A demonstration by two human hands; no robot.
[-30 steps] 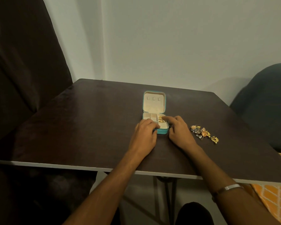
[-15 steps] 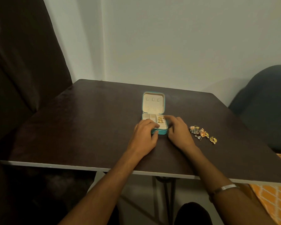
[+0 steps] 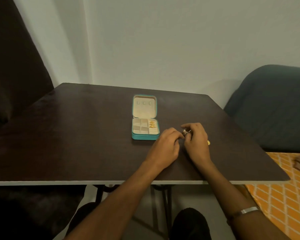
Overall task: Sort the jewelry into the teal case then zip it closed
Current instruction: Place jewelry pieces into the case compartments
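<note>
The teal case (image 3: 144, 136) lies open on the dark table (image 3: 76, 135), its lid flat behind it. Gold pieces (image 3: 152, 124) sit in its upper right compartment. Both hands have come together just right of the case. My left hand (image 3: 165, 148) and my right hand (image 3: 196, 141) pinch a small jewelry piece (image 3: 186, 132) between their fingertips. One gold piece (image 3: 209, 142) shows on the table at the right edge of my right hand. Any other loose jewelry is hidden under my hands.
A dark cushion fills the left side beyond the table. A dark blue-grey chair (image 3: 275, 108) stands at the right. Orange patterned fabric (image 3: 284, 196) lies below the table's right corner. The table's near edge (image 3: 59, 183) is pale.
Both hands left the case and moved right to the loose jewelry pile. They now pinch one piece between them. The case stays open.
</note>
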